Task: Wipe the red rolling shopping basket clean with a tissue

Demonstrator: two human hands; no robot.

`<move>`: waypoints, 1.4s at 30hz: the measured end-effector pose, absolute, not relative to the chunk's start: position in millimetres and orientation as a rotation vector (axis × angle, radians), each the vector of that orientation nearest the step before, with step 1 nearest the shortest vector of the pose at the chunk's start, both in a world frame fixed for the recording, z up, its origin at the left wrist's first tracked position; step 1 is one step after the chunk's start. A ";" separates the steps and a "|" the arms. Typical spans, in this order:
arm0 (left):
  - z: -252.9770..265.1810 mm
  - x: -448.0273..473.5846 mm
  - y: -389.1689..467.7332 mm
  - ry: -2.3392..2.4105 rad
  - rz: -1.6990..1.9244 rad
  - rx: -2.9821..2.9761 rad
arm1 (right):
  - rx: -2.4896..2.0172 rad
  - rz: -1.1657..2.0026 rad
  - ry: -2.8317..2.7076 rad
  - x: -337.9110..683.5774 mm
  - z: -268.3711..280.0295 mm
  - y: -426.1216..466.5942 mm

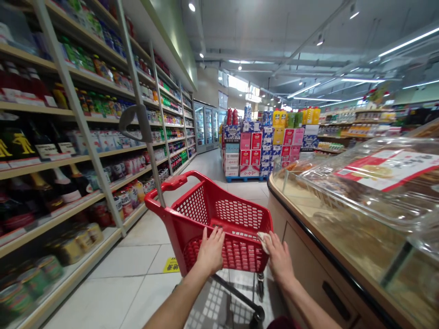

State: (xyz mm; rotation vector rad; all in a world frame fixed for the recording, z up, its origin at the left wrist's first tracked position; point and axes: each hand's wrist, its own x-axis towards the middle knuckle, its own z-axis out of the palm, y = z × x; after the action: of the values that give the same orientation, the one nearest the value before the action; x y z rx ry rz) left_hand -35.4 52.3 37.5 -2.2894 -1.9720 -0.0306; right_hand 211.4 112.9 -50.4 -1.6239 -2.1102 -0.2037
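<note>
A red plastic shopping cart point(243, 210) stands side-on before me, its wheels on the tiled floor. My left hand point(211, 251) lies on the cart's near side rim, fingers stretched out and holding nothing. At the cart's front corner, my right hand point(279, 256) has a crumpled white cloth point(265, 241) under its fingers, against the rim. The far part of the cloth shows; the rest is covered by the hand. From the handle end of the cart rises a metal pole point(156, 169) with a grey plastic loop point(137, 123) on it.
Shelves of bottles and cans point(113, 109) run along the left. Close on the right is a display counter point(291, 214) with clear plastic food boxes point(377, 169). Stacked drink cartons point(252, 153) stand ahead on a blue pallet. A yellow floor sticker point(171, 265) lies beside the cart.
</note>
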 end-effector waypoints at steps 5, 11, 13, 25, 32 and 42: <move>37.9 -55.8 51.4 -2.092 -0.053 -2.055 | -1.606 -0.208 -1.897 173.5 -49.9 112.3; 34.1 -52.5 46.5 -2.016 0.008 -2.135 | -1.475 -0.217 -2.133 174.5 -31.9 113.6; 35.2 -49.3 44.8 -2.005 0.007 -2.158 | -1.663 -0.201 -2.033 186.7 -29.4 118.7; 48.1 -40.0 35.0 -2.029 0.098 -2.136 | -1.895 -0.007 -2.091 166.6 -8.5 113.5; 45.5 -39.2 33.6 -2.038 0.083 -2.112 | -1.507 -0.071 -2.330 165.6 -10.2 105.3; 43.3 -39.9 31.8 -2.024 0.001 -2.112 | -1.328 -0.214 -2.290 144.8 -26.4 99.2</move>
State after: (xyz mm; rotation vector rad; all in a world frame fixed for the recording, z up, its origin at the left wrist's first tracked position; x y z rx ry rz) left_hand -39.9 31.8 43.3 -2.1124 -2.0245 0.0010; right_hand 144.8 99.2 -26.4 -1.3276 -2.2898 -0.2142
